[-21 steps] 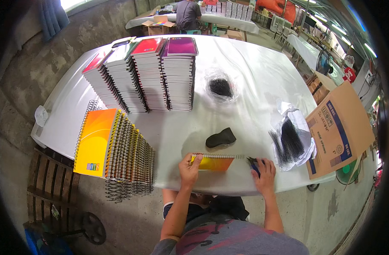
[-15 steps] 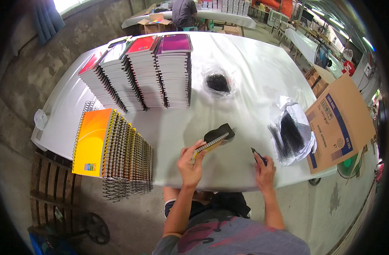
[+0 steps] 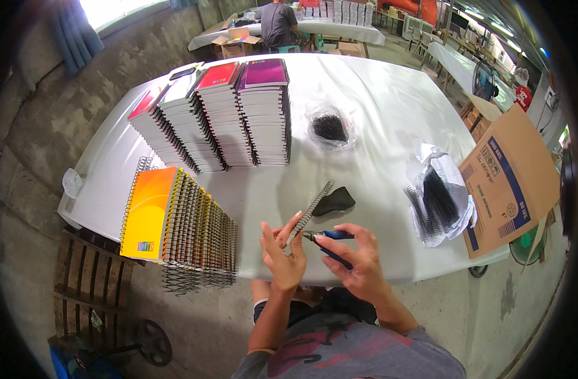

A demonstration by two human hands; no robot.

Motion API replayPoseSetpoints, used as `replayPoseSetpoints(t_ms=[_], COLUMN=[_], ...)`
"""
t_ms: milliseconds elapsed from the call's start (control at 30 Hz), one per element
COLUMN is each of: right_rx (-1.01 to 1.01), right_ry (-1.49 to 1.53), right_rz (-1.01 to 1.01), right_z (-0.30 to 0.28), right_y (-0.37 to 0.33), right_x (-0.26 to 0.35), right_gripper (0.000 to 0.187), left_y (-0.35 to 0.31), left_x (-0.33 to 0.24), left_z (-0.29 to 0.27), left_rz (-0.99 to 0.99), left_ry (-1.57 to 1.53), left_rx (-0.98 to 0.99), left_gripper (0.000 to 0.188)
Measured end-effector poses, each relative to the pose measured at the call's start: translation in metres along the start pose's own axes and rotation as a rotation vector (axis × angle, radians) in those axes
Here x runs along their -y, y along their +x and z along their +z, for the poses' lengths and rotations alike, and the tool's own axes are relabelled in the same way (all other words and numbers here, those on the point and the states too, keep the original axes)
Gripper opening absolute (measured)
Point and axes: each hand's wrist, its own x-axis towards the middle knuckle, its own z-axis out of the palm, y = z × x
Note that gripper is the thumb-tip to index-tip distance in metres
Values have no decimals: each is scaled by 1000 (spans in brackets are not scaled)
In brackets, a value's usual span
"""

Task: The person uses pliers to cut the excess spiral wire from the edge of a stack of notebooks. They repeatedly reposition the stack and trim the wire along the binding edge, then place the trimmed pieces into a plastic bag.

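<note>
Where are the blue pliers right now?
In the head view, the blue pliers are in the person's right hand, just right of the picture's middle. Their tip is beside the left hand and the lower end of the wire coil.

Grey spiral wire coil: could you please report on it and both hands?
Left hand holding coil. Right hand gripping blue-handled pliers, tips close to coil's near end. Black fabric-like object lies beyond, not between them.

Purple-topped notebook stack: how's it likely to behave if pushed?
The purple-topped notebook stack is probably heavy: it is many layers of paper. Pushed near the top, it might tip or shed upper notebooks, being tall with no strap visible. Pushed low, it may slide, since the white table cover looks smooth and shiny.
</note>
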Motion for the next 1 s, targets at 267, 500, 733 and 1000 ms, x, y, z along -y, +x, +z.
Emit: replayPoseSetpoints(t_ms=[267,500,733,1000], right_rx=[50,497,423,242], right_ry=[58,1386,965,-523], right_rz=[-31,590,346,496], right_z=[5,10,3,-26], right_y=[1,-13,-10,-65], right_x=[1,-13,-14,-95], right_gripper=[37,39,40,44], left_y=[-3,-8,-1,22], left_x=[4,4,-4,-20], left_z=[-5,-3,-2,-10], left_rz=[70,96,-165,-552], left_ry=[4,-38,-255,-727], left_rx=[74,26,-53,-210], left_gripper=[66,61,73,54])
